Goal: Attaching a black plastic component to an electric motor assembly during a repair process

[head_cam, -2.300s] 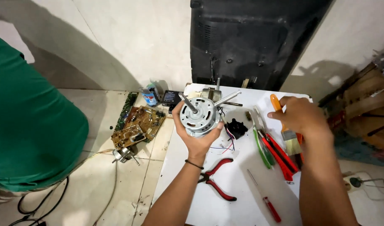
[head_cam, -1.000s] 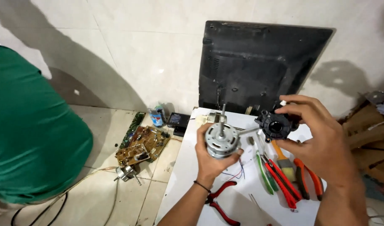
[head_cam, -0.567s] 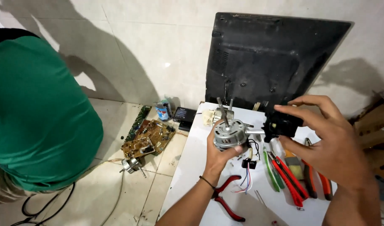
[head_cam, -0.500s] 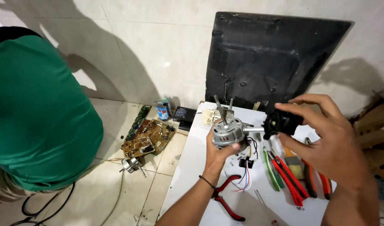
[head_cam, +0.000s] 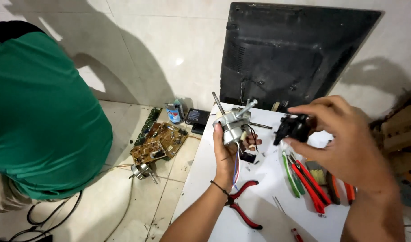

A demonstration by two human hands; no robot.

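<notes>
Above the white surface point(head_cam: 268, 179), left hand point(head_cam: 225, 154) grips the fan motor point(head_cam: 234, 125), right hand point(head_cam: 344, 143) pinches the black housing part point(head_cam: 293, 127), apart, not yet joined.

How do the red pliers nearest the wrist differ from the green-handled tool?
The red pliers lie with handles spread apart; the green tool has its handles together. The pliers lie beside the left hand; the green tool lies under the right hand. Both rest on the white table.

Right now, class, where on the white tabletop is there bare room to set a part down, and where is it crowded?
Bare: the white tabletop's left edge strip, beside the red-handled pliers, and the patch between those pliers and the green-and-red-handled tools. Crowded: that tool row on the right, and around the small black parts beneath the silver motor.
</notes>
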